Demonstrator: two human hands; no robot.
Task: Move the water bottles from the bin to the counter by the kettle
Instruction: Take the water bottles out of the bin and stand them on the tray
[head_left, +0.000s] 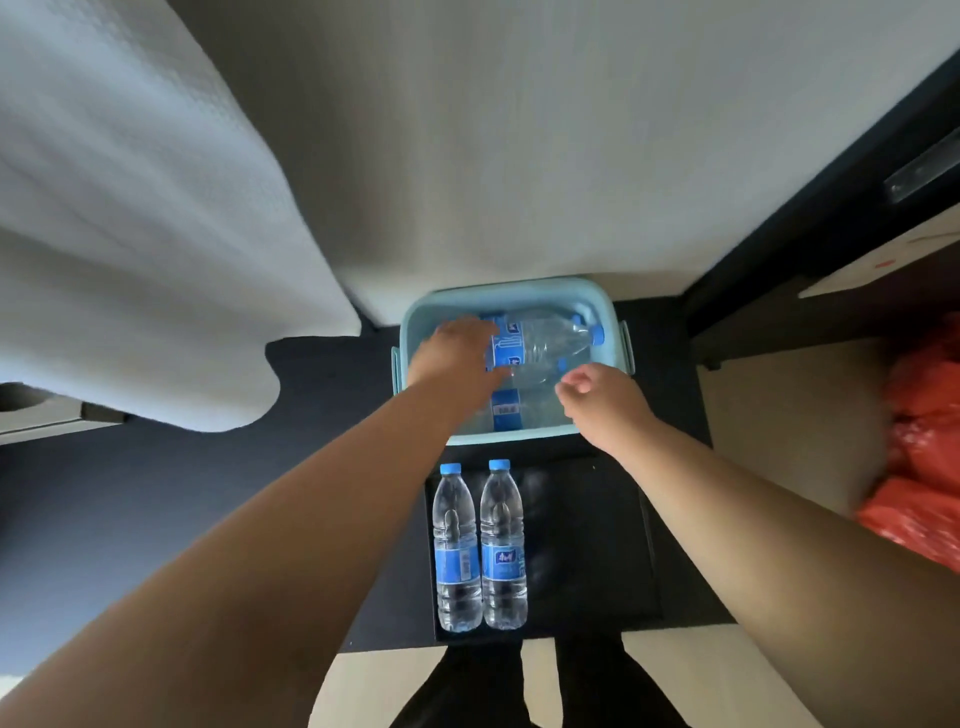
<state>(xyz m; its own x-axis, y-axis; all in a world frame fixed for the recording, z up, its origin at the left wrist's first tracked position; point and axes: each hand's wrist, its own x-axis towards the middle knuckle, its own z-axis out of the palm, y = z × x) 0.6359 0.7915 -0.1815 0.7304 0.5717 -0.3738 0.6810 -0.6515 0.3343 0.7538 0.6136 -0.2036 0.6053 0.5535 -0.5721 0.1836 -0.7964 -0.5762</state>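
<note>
1. A dark counter (582, 545) runs under a pale wall, with white cloth (130, 234) hanging on one side and something red (919, 467) bunched at the other edge; no kettle is in view.
2. A light blue bin (511, 296) stands on the counter against the wall, and bottles lie on their sides in it, so each has to be taken by its body and stood up afterwards.
3. The left hand (457, 353) reaches into the bin with its fingers curled over the labelled end of the top bottle (545, 340), whose blue cap points away from those fingers toward the bin's far side wall. This looks like a grip on the widest part, likely for a steady lift.
4. The right hand (602, 400) hovers just over the bin's near corner, fingers loosely curled and holding nothing. Beneath its fingertips lies a lower bottle (511, 410), probably the next one it takes.
5. Two standing bottles (480, 545) are upright and side by side on the counter, near the wrists rather than the fingers, so part of the job seems done.
</note>
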